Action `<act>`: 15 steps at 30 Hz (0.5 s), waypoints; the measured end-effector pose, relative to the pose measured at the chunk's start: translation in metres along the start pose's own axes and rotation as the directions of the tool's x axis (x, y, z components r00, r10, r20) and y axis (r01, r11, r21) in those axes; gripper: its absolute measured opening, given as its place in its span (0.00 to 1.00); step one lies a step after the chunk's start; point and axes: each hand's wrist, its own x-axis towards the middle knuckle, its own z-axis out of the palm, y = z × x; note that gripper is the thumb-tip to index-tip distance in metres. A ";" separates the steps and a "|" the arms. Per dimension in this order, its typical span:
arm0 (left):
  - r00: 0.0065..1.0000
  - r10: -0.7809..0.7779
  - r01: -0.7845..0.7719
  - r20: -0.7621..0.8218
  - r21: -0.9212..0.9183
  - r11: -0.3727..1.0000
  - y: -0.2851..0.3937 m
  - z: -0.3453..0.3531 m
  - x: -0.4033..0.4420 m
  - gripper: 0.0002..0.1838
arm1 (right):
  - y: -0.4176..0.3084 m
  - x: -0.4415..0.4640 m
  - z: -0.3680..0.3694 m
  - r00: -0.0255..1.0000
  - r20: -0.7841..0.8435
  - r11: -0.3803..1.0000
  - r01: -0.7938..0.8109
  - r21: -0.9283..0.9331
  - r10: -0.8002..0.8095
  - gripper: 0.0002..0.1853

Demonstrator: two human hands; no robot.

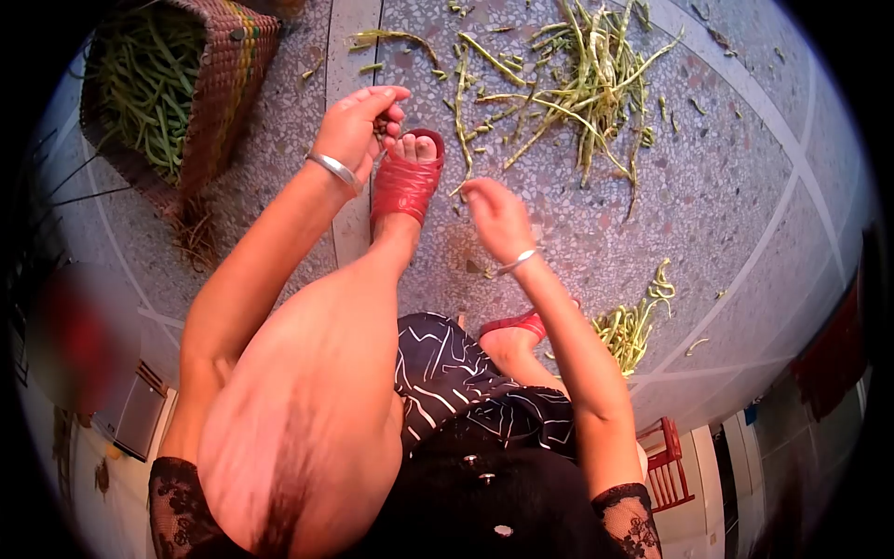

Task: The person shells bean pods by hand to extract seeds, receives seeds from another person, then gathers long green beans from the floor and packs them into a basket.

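Note:
My left hand is closed above the toes of my red sandal, its fingers curled over small dark brown bits that I cannot make out clearly. My right hand is lower and to the right, thumb and fingers pinched on the end of a thin long bean, which stretches away up the floor. Beyond my hands lies a loose heap of long green and yellowish beans, with short broken pieces scattered about it.
At upper left a woven basket holds many green beans. A smaller pile of bean strands lies by my other foot. A red chair stands at lower right on the speckled floor.

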 end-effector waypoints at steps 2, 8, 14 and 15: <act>0.999 0.017 -0.018 -0.044 -0.023 1.000 0.004 0.000 0.005 0.10 | 0.023 -0.003 0.028 0.990 0.142 0.999 0.018 -0.040 -0.012 0.11; 0.994 0.081 -0.081 -0.068 0.004 0.997 0.012 -0.022 0.015 0.10 | 0.009 0.057 -0.001 0.994 -0.057 0.996 0.087 -0.034 -0.089 0.18; 0.949 0.076 -0.043 -0.306 0.113 0.993 -0.006 -0.069 0.034 0.08 | -0.004 0.082 -0.060 0.949 -0.278 0.984 0.172 0.053 -0.151 0.16; 0.924 0.089 -0.039 -0.371 0.142 0.989 -0.011 -0.078 0.039 0.08 | -0.003 0.075 -0.063 0.962 -0.248 0.989 0.135 0.055 -0.117 0.15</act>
